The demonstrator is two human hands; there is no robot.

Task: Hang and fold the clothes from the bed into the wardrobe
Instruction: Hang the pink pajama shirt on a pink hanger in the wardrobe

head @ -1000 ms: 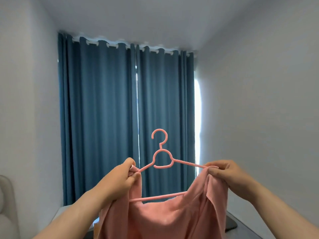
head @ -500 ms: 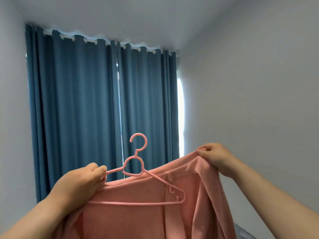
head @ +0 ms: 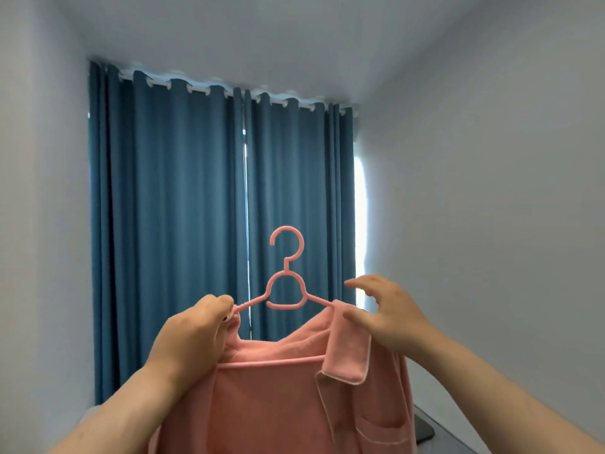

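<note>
A pink shirt (head: pixel 278 401) with a white-piped collar and a chest pocket hangs on a pink plastic hanger (head: pixel 285 283), held up in front of me. My left hand (head: pixel 193 335) is shut on the hanger's left arm together with the shirt's shoulder. My right hand (head: pixel 389 316) rests against the collar at the hanger's right end, thumb on the cloth and fingers spread apart. The hanger's hook points up and is free. Neither bed nor wardrobe is in view.
Closed blue curtains (head: pixel 196 224) cover the window straight ahead, with a bright slit at their right side. Plain white walls stand left and right. A dark flat object (head: pixel 424 427) lies low at the right.
The right shoulder of the shirt now sits over the hanger's right arm. My right hand has let go of the cloth and opened its fingers. The view has swung back to the left.
</note>
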